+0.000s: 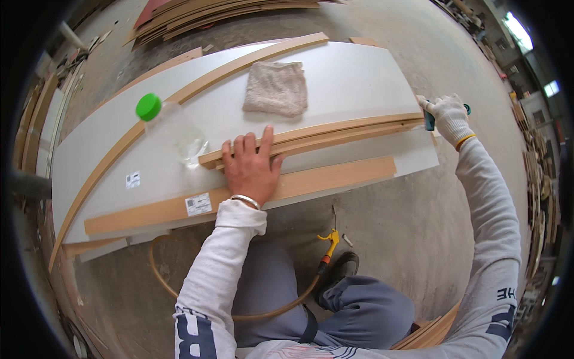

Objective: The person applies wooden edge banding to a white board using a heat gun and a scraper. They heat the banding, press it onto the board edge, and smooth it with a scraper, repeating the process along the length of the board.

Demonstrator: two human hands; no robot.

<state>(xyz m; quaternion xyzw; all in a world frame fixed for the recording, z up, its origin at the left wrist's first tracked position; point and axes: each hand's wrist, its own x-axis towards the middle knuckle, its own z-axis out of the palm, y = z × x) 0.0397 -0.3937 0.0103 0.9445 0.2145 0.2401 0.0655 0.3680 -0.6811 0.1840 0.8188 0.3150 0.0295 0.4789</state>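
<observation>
My bare left hand (pixel 251 168) lies across the near end of a bundle of wooden strips (pixel 332 134), fingers over the top and thumb on the near side. A metal bangle circles that wrist. At the strips' far right end, my right hand (pixel 448 114), in a white knit glove, grips a teal hand tool (pixel 429 120). The glove hides most of the tool, so its kind is unclear. A flat wooden board (pixel 323 177) with a printed label lies along the near edge of the white panel (pixel 354 80), passing beneath my left wrist.
On the panel are a clear plastic bottle (pixel 177 130) with a green cap, a folded beige cloth (pixel 276 89) and a long wooden strip (pixel 116 152). A yellow air blow gun (pixel 332 242) on a hose (pixel 278 313) hangs near my legs. Stacked boards (pixel 224 15) lie beyond.
</observation>
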